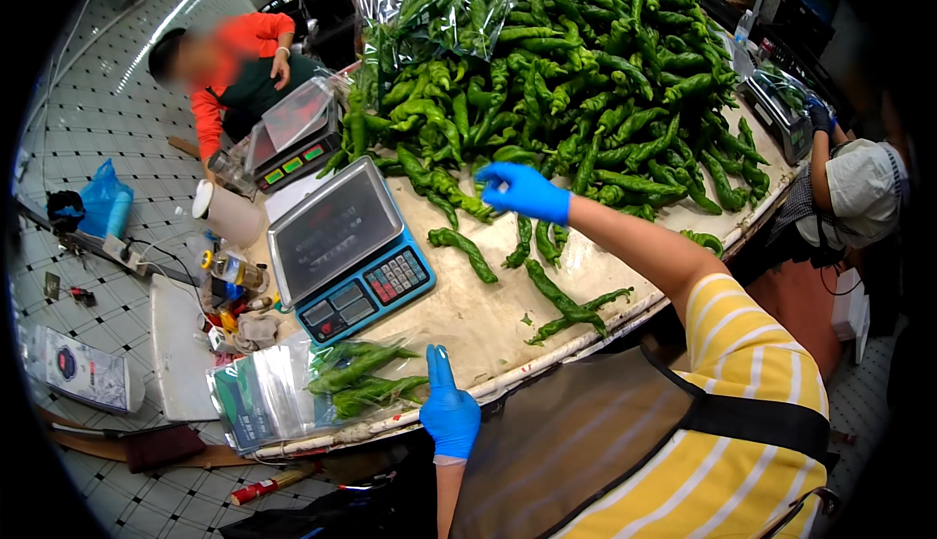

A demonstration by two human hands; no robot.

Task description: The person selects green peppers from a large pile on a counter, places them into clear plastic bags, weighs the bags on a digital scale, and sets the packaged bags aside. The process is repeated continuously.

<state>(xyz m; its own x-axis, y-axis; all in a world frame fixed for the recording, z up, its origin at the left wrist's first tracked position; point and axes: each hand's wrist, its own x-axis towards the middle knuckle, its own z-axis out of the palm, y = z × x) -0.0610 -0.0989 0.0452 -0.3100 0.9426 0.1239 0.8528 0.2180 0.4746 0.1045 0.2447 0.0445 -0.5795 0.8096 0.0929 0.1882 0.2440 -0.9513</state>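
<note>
My right hand [523, 191], in a blue glove, is held over the front edge of a large heap of long green peppers [578, 77]. Its fingers are curled, with a gap beside the thumb and nothing seen in them. By the table's near edge is my left hand [450, 414], also gloved in blue, two fingers straight and together. Beside it lies a clear plastic bag [293, 392] with a few green peppers [359, 374] inside; whether the hand grips its edge is hidden. A blue digital scale [337, 239] with a bare metal pan stands beyond the bag.
Loose peppers [560, 294] lie on the pale tabletop [468, 326]. A second scale [293, 136] and a beige cup [227, 213] are at left. One person [245, 70] in orange sits there. At far right, another person [856, 180] has a gloved hand at a third scale [779, 110].
</note>
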